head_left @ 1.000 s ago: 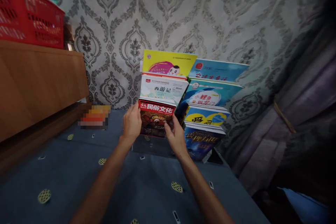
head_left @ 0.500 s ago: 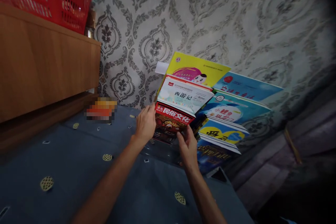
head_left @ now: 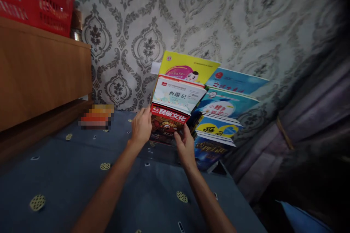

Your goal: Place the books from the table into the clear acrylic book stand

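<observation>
My left hand (head_left: 141, 125) grips the left edge of a red-and-dark book (head_left: 166, 126) with a mask-like picture on its cover. At the book's right side, my right hand (head_left: 186, 147) has its thumb on the cover and its fingers at the edge, partly hidden. This book leans at the front of the left stack. Behind it stand a white book (head_left: 176, 94) and a yellow book (head_left: 188, 63). The right stack has a dark blue book (head_left: 209, 151) in front, then a blue-and-yellow book (head_left: 217, 128), a teal book (head_left: 229, 105) and a light blue book (head_left: 237, 80).
A dark blue patterned cloth (head_left: 82, 178) covers the surface beneath. A blurred-out orange item (head_left: 97, 116) lies at the left, near a wooden cabinet (head_left: 46, 69) bearing a red plastic basket (head_left: 51, 3). Patterned wallpaper (head_left: 175, 25) rises behind; a curtain (head_left: 262, 164) hangs at the right.
The view has turned slightly right, so the books, cabinet and basket appear farther left. Both hands stay on the red-and-dark book, which remains at the front of the left stack.
</observation>
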A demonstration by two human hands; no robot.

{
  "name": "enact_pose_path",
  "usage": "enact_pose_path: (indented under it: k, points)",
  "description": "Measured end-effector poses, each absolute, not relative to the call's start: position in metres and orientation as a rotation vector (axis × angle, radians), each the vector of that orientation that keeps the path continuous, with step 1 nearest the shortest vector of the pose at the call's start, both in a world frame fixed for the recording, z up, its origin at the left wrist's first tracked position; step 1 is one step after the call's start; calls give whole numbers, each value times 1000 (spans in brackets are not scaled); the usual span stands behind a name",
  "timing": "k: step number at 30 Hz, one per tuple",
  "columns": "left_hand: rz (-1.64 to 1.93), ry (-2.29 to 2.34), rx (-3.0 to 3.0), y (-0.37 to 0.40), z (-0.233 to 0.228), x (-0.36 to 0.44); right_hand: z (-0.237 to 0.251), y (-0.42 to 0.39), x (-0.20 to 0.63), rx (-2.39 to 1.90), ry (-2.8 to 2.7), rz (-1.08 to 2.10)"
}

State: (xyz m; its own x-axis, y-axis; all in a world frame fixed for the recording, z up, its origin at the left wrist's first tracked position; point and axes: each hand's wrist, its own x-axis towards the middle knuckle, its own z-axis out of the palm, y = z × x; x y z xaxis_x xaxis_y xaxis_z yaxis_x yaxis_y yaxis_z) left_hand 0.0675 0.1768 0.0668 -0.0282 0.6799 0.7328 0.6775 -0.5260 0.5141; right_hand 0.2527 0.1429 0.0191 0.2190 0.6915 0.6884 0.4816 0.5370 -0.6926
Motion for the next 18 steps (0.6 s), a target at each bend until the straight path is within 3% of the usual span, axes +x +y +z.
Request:
enact_pose_path:
  k: [18]
  points:
    - [1728,1555,2219,174,67,70,24,142,246,-1095,-1392,163]
